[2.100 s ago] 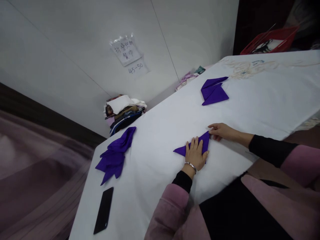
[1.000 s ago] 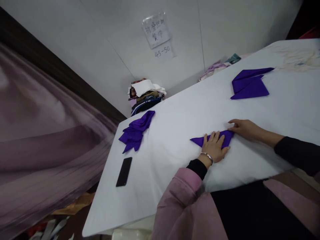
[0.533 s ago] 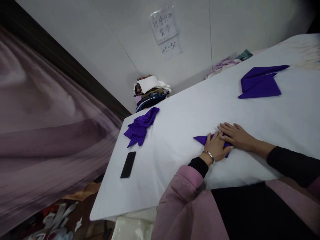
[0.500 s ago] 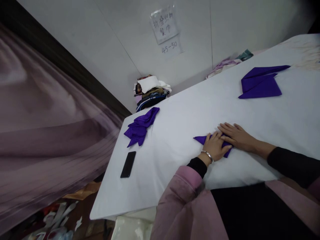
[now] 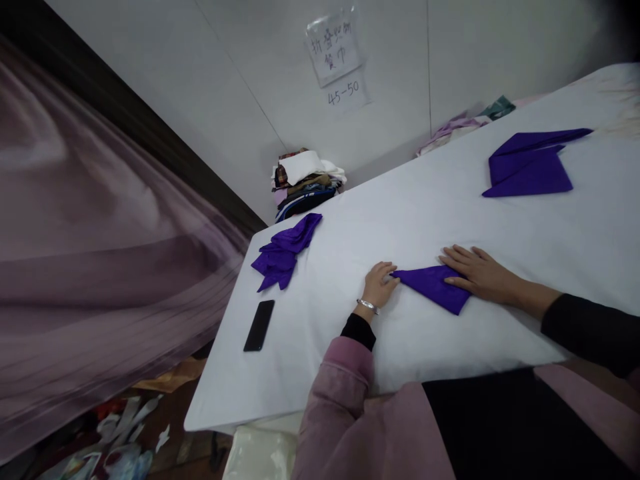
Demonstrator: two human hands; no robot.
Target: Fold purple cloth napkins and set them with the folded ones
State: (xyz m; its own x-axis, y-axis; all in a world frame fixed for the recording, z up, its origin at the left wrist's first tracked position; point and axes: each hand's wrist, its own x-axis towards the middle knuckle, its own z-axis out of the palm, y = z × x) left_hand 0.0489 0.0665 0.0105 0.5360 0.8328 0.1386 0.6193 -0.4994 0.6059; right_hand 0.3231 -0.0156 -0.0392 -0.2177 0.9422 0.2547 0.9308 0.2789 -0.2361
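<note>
A purple cloth napkin (image 5: 433, 285), folded into a narrow triangle, lies on the white-covered table (image 5: 360, 227) before me. Its pointed left tip is between the thumb and curled fingers of my left hand (image 5: 381, 283), which has a silver bracelet at the wrist. My right hand (image 5: 483, 273) rests flat over the napkin's wide right end, fingers stretched out, covering that corner. Another folded purple napkin (image 5: 531, 167) with a long point lies farther back on the right. A bunched purple cloth (image 5: 286, 253) lies near the table's left edge.
A black phone (image 5: 259, 325) lies by the left edge. Beyond the table stands a stack of folded clothes (image 5: 307, 183); more cloth (image 5: 457, 127) is along the wall, under a handwritten sign (image 5: 334, 50). A mauve curtain (image 5: 115, 267) hangs at left.
My left hand has slid left from the middle of the napkin to its pointed tip, uncovering the folded triangle. The right hand stays on the wide end. The view has shifted slightly.
</note>
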